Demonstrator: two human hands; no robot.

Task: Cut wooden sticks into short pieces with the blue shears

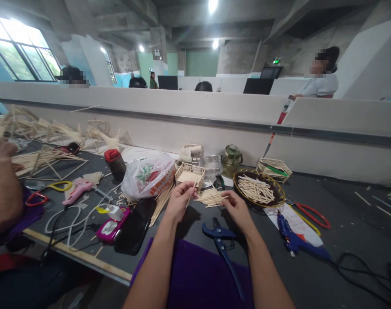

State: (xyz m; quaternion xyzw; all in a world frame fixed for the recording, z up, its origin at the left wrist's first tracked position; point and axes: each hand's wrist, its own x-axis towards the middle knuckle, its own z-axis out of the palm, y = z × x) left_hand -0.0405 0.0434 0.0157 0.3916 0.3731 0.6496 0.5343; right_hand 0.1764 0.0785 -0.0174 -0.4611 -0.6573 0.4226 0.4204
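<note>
My left hand pinches a thin wooden stick between thumb and forefinger. Just beyond it stands a small railed wooden stick model. My right hand has its fingers curled together at the right end of a pile of short wooden sticks; whether one is between the fingertips is too small to tell. Between my forearms lies a blue-handled cutter, partly over a purple cloth. A woven basket holding many cut sticks sits right of my right hand.
Right: a blue glue gun on paper, with red-handled scissors. Behind stand a green jar and another stick model. Left: a plastic bag, black phone, pink power strip, pink glue gun and a co-worker's arm.
</note>
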